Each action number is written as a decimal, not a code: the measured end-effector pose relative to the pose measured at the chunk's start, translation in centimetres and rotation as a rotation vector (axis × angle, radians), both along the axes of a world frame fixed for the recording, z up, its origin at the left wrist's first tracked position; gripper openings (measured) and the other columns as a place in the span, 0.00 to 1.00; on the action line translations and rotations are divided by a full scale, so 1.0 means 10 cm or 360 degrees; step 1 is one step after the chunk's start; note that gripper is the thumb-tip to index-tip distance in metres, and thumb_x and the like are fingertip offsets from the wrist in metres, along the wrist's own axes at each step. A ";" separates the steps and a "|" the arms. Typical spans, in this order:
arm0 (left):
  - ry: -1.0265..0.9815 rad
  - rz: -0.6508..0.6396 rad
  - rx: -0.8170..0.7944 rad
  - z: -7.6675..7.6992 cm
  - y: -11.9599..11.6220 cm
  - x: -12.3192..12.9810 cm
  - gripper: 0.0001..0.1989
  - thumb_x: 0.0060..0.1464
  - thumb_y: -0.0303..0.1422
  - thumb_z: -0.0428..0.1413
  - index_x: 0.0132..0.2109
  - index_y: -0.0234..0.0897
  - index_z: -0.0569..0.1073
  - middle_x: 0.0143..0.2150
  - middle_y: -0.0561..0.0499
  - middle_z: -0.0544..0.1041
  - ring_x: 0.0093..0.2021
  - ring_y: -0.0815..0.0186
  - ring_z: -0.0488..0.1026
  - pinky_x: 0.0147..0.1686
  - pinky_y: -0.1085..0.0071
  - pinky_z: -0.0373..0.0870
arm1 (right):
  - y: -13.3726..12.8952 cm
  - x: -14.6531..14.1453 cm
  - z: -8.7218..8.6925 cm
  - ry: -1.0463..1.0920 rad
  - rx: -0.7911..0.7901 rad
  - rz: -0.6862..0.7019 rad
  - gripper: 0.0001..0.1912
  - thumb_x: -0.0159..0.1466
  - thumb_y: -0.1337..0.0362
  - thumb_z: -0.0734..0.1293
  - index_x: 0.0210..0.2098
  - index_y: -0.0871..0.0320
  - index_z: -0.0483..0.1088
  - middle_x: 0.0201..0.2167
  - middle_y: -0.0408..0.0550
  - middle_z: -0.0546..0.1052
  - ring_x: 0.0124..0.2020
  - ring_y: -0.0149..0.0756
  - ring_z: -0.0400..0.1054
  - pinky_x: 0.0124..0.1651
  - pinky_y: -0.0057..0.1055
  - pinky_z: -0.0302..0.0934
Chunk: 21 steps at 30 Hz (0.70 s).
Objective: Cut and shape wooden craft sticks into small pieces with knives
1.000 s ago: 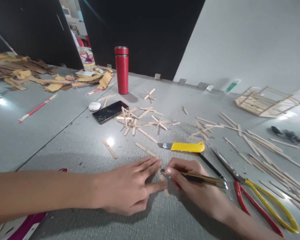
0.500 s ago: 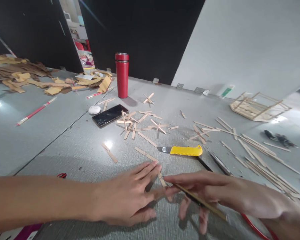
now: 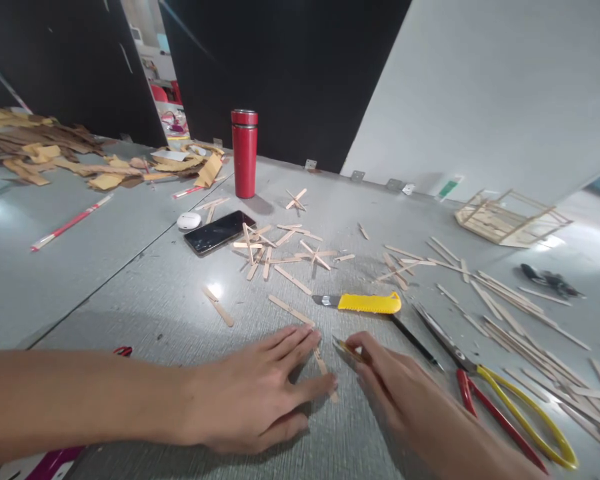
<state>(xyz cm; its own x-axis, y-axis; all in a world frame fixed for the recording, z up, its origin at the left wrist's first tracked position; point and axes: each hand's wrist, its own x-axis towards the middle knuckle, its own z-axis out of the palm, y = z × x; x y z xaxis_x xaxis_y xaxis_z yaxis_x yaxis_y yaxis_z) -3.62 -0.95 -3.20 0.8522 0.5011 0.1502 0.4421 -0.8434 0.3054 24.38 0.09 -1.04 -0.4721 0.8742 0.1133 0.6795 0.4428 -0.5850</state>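
My left hand (image 3: pixel 260 390) lies flat on the table with fingers stretched out. Its fingertips touch two thin wooden craft sticks: the lower craft stick (image 3: pixel 321 362) is pinned near the index finger, and the upper craft stick (image 3: pixel 290 309) runs up and left from the fingertips. My right hand (image 3: pixel 397 383) is closed round a slim, gold-coloured, pen-like tool (image 3: pixel 349 349), its tip pointing left toward the sticks; most of its shaft is hidden in the hand. A yellow utility knife (image 3: pixel 370 303) with its blade out lies just beyond.
Right of my right hand lie a dark slim rod (image 3: pixel 417 343) and scissors-like tools with red and yellow handles (image 3: pixel 527 397). Several loose sticks (image 3: pixel 510 293) spread at right. Farther back are a phone (image 3: pixel 220 232), a red flask (image 3: pixel 245 155) and a wooden frame model (image 3: pixel 510 220).
My right hand has turned over and closed round the slim tool, which lay across its loose fingers before; its tip now points at the sticks. The left hand has hardly moved.
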 end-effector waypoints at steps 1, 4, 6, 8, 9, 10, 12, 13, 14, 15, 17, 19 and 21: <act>-0.0012 0.0013 0.0001 -0.01 -0.01 0.00 0.29 0.72 0.38 0.50 0.75 0.36 0.56 0.79 0.31 0.47 0.78 0.41 0.41 0.74 0.46 0.51 | -0.03 -0.02 -0.01 -0.0051 0.0019 0.0006 0.11 0.72 0.63 0.65 0.52 0.49 0.74 0.46 0.56 0.84 0.46 0.52 0.81 0.43 0.39 0.75; -0.0032 0.0039 -0.0017 -0.03 -0.01 0.02 0.29 0.73 0.38 0.50 0.75 0.38 0.56 0.79 0.34 0.46 0.78 0.41 0.42 0.74 0.46 0.52 | -0.12 -0.09 -0.04 -0.0221 0.0033 0.0082 0.15 0.70 0.70 0.61 0.49 0.51 0.76 0.38 0.53 0.84 0.37 0.47 0.81 0.39 0.39 0.75; -0.0028 0.0048 -0.0031 -0.02 -0.01 0.02 0.28 0.73 0.40 0.49 0.75 0.38 0.57 0.79 0.34 0.48 0.78 0.41 0.44 0.74 0.46 0.52 | -0.17 -0.11 -0.07 -0.0295 0.0066 0.0138 0.22 0.67 0.74 0.61 0.55 0.52 0.74 0.37 0.52 0.84 0.33 0.45 0.80 0.37 0.38 0.74; -0.0014 0.0048 -0.0032 -0.02 -0.01 0.03 0.29 0.74 0.42 0.48 0.75 0.37 0.57 0.79 0.32 0.50 0.78 0.41 0.44 0.74 0.46 0.50 | -0.22 -0.12 -0.11 -0.0329 0.0119 0.0166 0.33 0.62 0.77 0.61 0.65 0.52 0.69 0.37 0.52 0.83 0.31 0.43 0.79 0.34 0.37 0.74; -0.0004 0.0051 -0.0029 -0.02 -0.01 0.03 0.29 0.74 0.43 0.48 0.75 0.36 0.57 0.78 0.31 0.49 0.78 0.40 0.43 0.74 0.46 0.49 | -0.23 -0.11 -0.12 -0.0361 0.0136 0.0183 0.38 0.60 0.78 0.61 0.69 0.52 0.66 0.37 0.52 0.83 0.29 0.42 0.79 0.33 0.36 0.73; 0.0003 0.0051 -0.0022 -0.02 -0.01 0.04 0.30 0.74 0.43 0.47 0.75 0.35 0.56 0.78 0.30 0.49 0.78 0.40 0.42 0.74 0.45 0.48 | -0.25 -0.11 -0.13 -0.0402 0.0150 0.0194 0.42 0.58 0.79 0.62 0.71 0.52 0.62 0.37 0.51 0.83 0.28 0.41 0.78 0.32 0.35 0.73; 0.0012 0.0044 -0.0012 -0.03 -0.02 0.05 0.31 0.74 0.43 0.47 0.76 0.34 0.53 0.78 0.28 0.47 0.78 0.39 0.40 0.74 0.44 0.47 | -0.27 -0.12 -0.14 -0.0494 0.0165 0.0207 0.48 0.55 0.81 0.63 0.73 0.51 0.60 0.36 0.51 0.82 0.27 0.39 0.77 0.32 0.34 0.72; 0.0009 0.0044 -0.0006 -0.04 -0.02 0.05 0.32 0.74 0.42 0.47 0.77 0.33 0.51 0.78 0.27 0.46 0.78 0.38 0.40 0.74 0.44 0.47 | -0.28 -0.13 -0.14 -0.0547 0.0177 0.0211 0.48 0.55 0.82 0.62 0.73 0.52 0.59 0.37 0.51 0.82 0.28 0.39 0.77 0.32 0.33 0.72; 0.0006 0.0045 -0.0001 -0.05 -0.03 0.06 0.32 0.74 0.42 0.47 0.77 0.33 0.50 0.78 0.27 0.46 0.78 0.38 0.40 0.74 0.45 0.47 | -0.29 -0.14 -0.14 -0.0600 0.0190 0.0218 0.49 0.54 0.83 0.62 0.73 0.52 0.59 0.38 0.51 0.82 0.29 0.39 0.77 0.33 0.33 0.73; 0.0004 0.0050 0.0006 -0.05 -0.03 0.07 0.33 0.74 0.42 0.47 0.77 0.32 0.49 0.78 0.26 0.46 0.78 0.38 0.40 0.74 0.45 0.47 | -0.29 -0.15 -0.14 -0.0648 0.0202 0.0229 0.49 0.54 0.83 0.62 0.73 0.53 0.58 0.38 0.51 0.82 0.29 0.39 0.77 0.33 0.33 0.73; 0.0010 0.0065 0.0017 -0.05 -0.04 0.07 0.33 0.74 0.42 0.48 0.77 0.31 0.50 0.77 0.25 0.47 0.77 0.38 0.40 0.75 0.47 0.47 | -0.29 -0.17 -0.14 -0.0759 0.0223 0.0254 0.48 0.54 0.84 0.62 0.73 0.56 0.57 0.38 0.51 0.82 0.30 0.38 0.77 0.34 0.33 0.73; 0.0024 0.0071 0.0025 -0.04 -0.04 0.07 0.33 0.74 0.43 0.47 0.77 0.32 0.51 0.77 0.23 0.49 0.77 0.37 0.41 0.75 0.47 0.47 | -0.30 -0.18 -0.14 -0.0884 0.0268 0.0268 0.48 0.53 0.84 0.61 0.72 0.61 0.58 0.37 0.51 0.82 0.28 0.38 0.77 0.31 0.33 0.73; 0.0038 0.0057 0.0029 -0.03 -0.04 0.07 0.32 0.74 0.43 0.46 0.77 0.32 0.51 0.76 0.21 0.50 0.77 0.36 0.42 0.74 0.47 0.48 | -0.30 -0.21 -0.13 -0.0993 0.0357 0.0278 0.47 0.51 0.83 0.62 0.71 0.66 0.59 0.35 0.51 0.82 0.26 0.39 0.77 0.28 0.35 0.73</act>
<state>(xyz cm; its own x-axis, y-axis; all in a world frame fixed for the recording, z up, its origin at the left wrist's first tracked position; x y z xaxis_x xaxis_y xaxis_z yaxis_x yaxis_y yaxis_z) -2.95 -1.32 -3.48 0.8372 0.5289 0.1391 0.4793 -0.8320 0.2793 22.32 -2.95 -2.33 -0.6396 0.7667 -0.0564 0.7674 0.6410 0.0115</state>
